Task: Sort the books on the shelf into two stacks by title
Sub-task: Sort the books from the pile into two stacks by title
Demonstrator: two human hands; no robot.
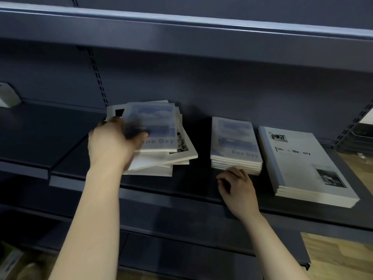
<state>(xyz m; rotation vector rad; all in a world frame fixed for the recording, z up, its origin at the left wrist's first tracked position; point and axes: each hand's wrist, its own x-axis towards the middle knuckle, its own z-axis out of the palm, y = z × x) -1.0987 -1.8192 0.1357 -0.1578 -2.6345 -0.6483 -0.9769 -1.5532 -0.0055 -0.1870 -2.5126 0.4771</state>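
Dark grey metal shelf [193, 184] carries it all. Landmark: neat blue-cover "fine Day" paperback stack [235, 144]. Wide grey "Time & Memory" paperback stack [302, 164] sits just right of it, and the skewed mixed paperback pile [161, 158] lies left of it, apart. My left hand [111, 144] grips the pile's top blue "fine Day" book [155, 128], thumb on the cover. My right hand [236, 186] is just in front of the landmark, loosely curled, holding nothing. Risks: the lift drags the fanned books underneath off the shelf's front edge, or a one-handed drop lands crooked and shoves the landmark stack.
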